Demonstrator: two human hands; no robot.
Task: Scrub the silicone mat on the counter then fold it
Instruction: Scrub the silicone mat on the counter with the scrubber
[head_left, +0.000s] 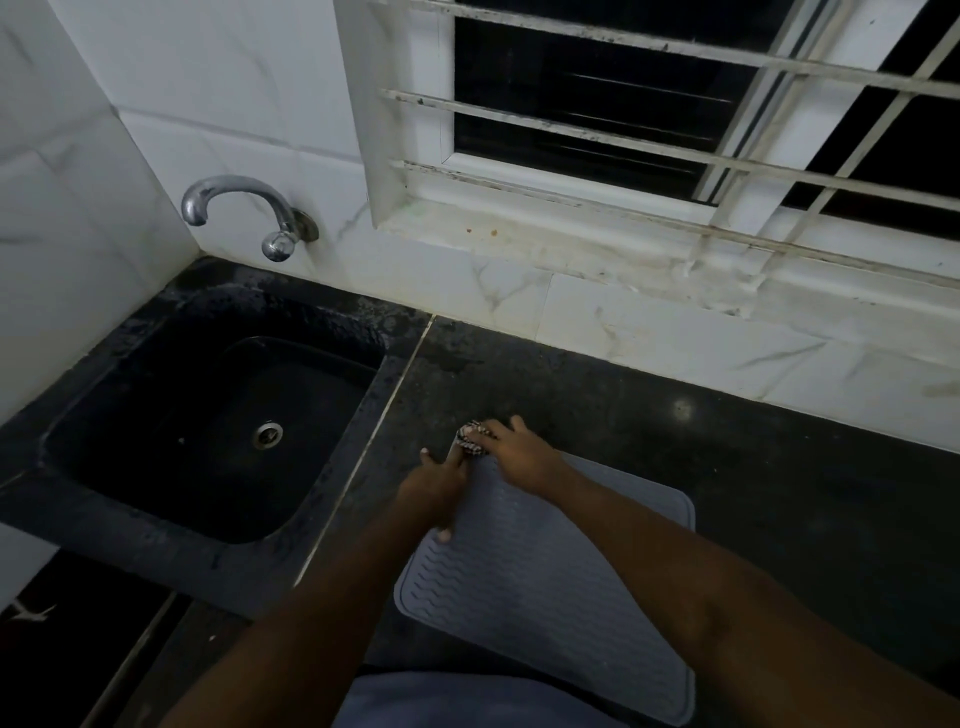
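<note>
Grey wavy-ribbed mat (545, 571), black speckled counter (727, 441), black sink (382, 395), white grey-veined tiles (649, 332), black-and-white patterned scrubber (469, 441).

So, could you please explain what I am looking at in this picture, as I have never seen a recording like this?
There is no machine here: a person wears one camera on the head, looking down at their own two bare hands. A grey ribbed silicone mat lies flat on the black counter, to the right of the sink and tap. The left hand presses straight fingers on the mat's far corner. The right hand holds a small scrubber at that far edge.
</note>
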